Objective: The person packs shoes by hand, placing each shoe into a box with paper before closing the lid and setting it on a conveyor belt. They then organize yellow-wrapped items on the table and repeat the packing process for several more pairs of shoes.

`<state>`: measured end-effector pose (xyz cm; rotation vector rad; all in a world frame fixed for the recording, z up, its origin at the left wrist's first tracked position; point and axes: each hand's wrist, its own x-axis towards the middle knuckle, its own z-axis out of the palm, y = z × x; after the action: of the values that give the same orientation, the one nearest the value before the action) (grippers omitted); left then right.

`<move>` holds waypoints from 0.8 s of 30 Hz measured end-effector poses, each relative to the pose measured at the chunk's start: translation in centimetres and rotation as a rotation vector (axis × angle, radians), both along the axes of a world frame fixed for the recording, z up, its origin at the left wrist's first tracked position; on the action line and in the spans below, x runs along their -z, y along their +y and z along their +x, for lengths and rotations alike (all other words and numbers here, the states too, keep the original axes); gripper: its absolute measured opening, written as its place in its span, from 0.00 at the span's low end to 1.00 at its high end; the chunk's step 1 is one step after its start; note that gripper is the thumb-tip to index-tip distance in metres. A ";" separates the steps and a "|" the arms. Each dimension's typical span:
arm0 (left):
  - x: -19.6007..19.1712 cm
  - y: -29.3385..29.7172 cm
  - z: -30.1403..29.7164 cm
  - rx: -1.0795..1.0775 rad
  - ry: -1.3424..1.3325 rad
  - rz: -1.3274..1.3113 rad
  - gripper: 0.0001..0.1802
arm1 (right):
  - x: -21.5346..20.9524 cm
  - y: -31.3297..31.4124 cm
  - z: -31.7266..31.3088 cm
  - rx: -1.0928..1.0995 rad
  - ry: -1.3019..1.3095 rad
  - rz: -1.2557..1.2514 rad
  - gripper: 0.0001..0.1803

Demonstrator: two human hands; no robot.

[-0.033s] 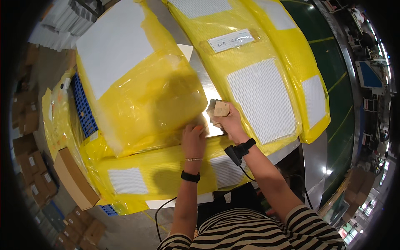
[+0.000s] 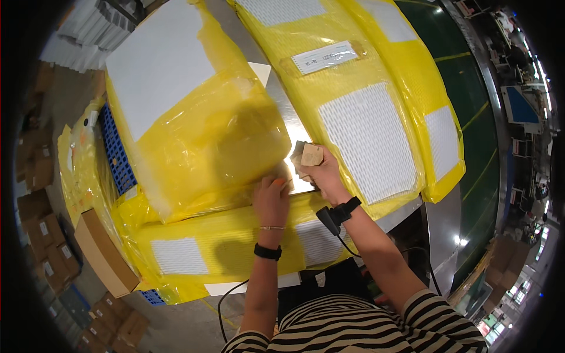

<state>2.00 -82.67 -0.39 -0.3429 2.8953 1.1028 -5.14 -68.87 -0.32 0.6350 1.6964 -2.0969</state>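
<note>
My right hand (image 2: 322,173) is closed around a small brown kraft card or flat box (image 2: 312,155), with a darker flat piece behind it. Close beside it on the left, my left hand (image 2: 272,197) has its fingers curled together. A small orange spot shows at those fingertips; what they grip is too small to name. Both hands are over a shiny metal strip of table (image 2: 301,183), between yellow plastic-wrapped bundles. The near edge of the large yellow-wrapped stack (image 2: 235,147) lies just beyond my left hand.
At the right lie long yellow-wrapped bundles with white patterned sheets (image 2: 368,141), and past them a green conveyor belt (image 2: 479,141). A blue plastic crate (image 2: 118,153) and an open brown carton (image 2: 106,253) stand left. A black cable (image 2: 220,309) hangs near my body.
</note>
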 end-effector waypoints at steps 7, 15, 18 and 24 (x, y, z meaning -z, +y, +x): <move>-1.9 -0.2 -1.0 -0.052 -0.071 0.205 0.17 | 0.4 0.4 1.5 0.001 -0.031 0.033 0.28; 1.7 3.0 -2.2 -0.033 -0.027 0.467 0.29 | 1.0 1.3 1.3 -0.103 0.045 0.138 0.29; 2.8 2.5 -1.7 -0.046 0.001 0.392 0.28 | 1.9 1.5 1.9 -0.168 0.157 0.128 0.28; 0.2 4.2 -2.1 -0.362 -0.090 0.943 0.29 | 0.3 1.2 2.4 0.048 -0.002 -0.079 0.24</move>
<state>-0.07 -78.49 -0.59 -0.8184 1.9390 2.2259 -2.76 -67.68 -0.60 0.6595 1.6039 -2.1835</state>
